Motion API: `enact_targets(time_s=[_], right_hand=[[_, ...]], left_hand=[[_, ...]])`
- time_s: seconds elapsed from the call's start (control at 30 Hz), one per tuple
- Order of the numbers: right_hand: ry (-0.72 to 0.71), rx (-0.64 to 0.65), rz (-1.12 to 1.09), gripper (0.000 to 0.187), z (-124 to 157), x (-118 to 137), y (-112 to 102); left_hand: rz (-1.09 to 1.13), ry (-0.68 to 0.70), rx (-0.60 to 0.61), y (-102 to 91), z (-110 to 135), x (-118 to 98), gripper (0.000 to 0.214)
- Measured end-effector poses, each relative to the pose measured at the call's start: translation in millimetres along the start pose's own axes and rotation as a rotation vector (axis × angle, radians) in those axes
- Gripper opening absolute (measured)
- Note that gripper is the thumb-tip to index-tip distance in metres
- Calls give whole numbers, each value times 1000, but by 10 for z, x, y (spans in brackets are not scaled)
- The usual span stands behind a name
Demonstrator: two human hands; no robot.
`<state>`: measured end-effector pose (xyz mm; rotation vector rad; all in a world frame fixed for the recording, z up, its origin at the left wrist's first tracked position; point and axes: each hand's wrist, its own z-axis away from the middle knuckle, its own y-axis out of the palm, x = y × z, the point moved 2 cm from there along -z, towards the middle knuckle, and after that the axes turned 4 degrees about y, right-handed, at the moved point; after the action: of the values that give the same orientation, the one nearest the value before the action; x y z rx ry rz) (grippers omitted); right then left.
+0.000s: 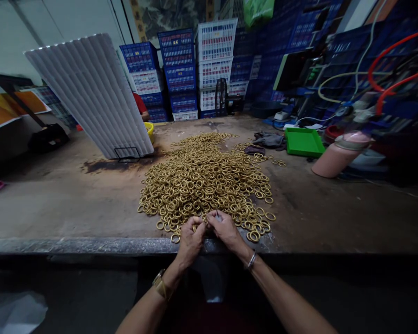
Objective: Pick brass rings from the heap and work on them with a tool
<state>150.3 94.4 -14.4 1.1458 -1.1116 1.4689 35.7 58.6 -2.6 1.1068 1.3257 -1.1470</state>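
A large heap of brass rings [205,178] covers the middle of a worn brown workbench [73,204]. My left hand [191,239] and my right hand [225,228] meet at the heap's near edge, close to the bench's front lip. Both have their fingers curled and pinched together over rings. The left hand's fingertips hold a brass ring [195,226]. What the right hand pinches is hidden by its fingers. A watch sits on my left wrist and a bangle on my right.
A white ribbed panel [90,93] leans on a wire stand at the back left. A green tray [303,141], a pink cylinder [337,155], grey cloths [266,140] and hoses lie at the right. Blue and white crates [195,69] are stacked behind. A person in red [140,104] sits behind the panel.
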Motion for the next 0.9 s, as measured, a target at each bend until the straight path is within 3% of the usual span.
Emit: enact_targets(time_s=[0.1, 0.2, 0.27, 0.4, 0.47, 0.73, 0.9], right_hand=[[-110, -7, 154, 22, 2, 65, -12], [-96, -10, 198, 23, -29, 50, -8], [-67, -33, 182, 22, -63, 4, -9], [-29, -31, 147, 21, -110, -89, -12], [-19, -9, 133, 21, -113, -108, -12], [-10, 10, 79, 23, -94, -68, -41], [-131, -54, 353, 20, -68, -94, -93]], left_hand=[[-91, 141, -28, -4, -14, -18, 11], [-107, 177, -11, -6, -23, -24, 11], [-63, 95, 31, -14, -23, -11, 14], [70, -218, 169, -22, 6, 38, 27], [148, -285, 193, -20, 22, 45, 29], [261, -268, 176, 1, 46, 41, 28], [262, -296, 109, -23, 38, 47, 27]])
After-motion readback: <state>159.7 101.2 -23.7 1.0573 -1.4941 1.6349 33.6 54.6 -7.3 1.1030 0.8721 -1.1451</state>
